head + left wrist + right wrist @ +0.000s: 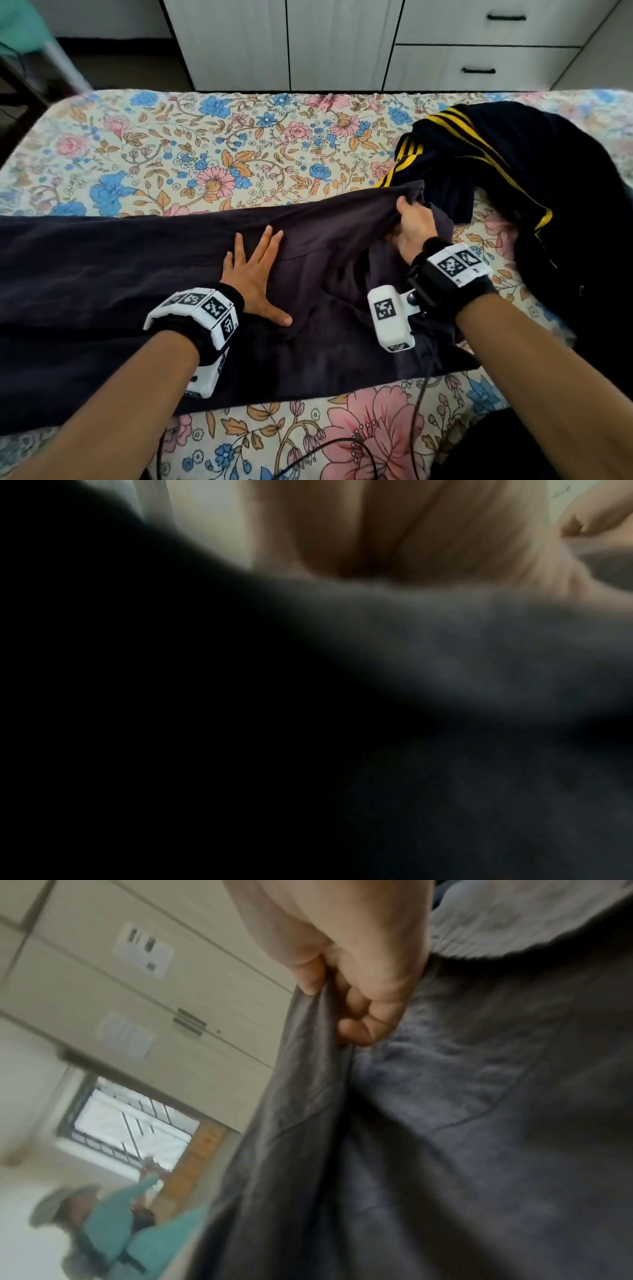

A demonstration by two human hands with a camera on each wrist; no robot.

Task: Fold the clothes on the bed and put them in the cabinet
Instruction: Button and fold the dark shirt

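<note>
Left hand (255, 274) lies flat, fingers spread, palm pressed on the dark navy garment (120, 274) near its middle. Left wrist view mostly dark; blurred fingers (394, 528) above grey cloth.

Right hand (412, 226) curled round a bunched fold of the same garment at its right end, lifting the cloth edge off the bed; right wrist view shows thumb and fingers (363, 1010) pinching the fabric.

Garment spreads across the near half of the bed (205, 144), over the floral sheet, running off the picture's left edge.

A second dark garment with yellow stripes (479, 154) lies heaped to the right, touching the first.

White cabinet (308, 44) with drawers stands beyond the bed's far edge.
</note>
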